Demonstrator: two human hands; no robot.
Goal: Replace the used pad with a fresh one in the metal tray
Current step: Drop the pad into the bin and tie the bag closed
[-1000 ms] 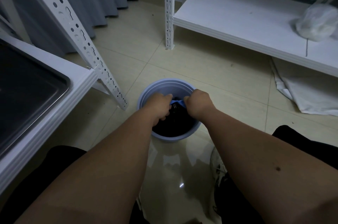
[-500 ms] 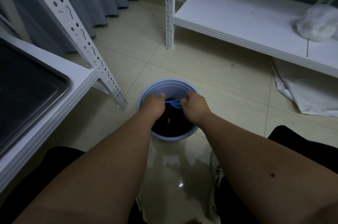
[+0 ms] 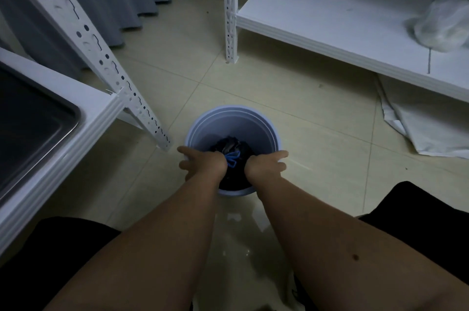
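Reaching down over a round blue bin (image 3: 232, 123) on the floor, the left hand (image 3: 203, 162) and right hand (image 3: 266, 164) spread their fingers wide and hold nothing. A black bag with blue ties (image 3: 232, 157) sits inside the bin. The metal tray (image 3: 38, 123) lies on the white shelf (image 3: 99, 107) at left.

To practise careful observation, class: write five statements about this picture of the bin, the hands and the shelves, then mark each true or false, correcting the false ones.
1. The bin stands on the tiled floor. True.
2. A dark bag with blue ties sits inside the bin. True.
3. The metal tray lies on the floor beside the bin. False: it rests on the white shelf at the left.
4. The left hand and right hand are both at the bin. True.
5. The right-hand shelf holds a stack of books. False: a clear plastic bag lies on it.
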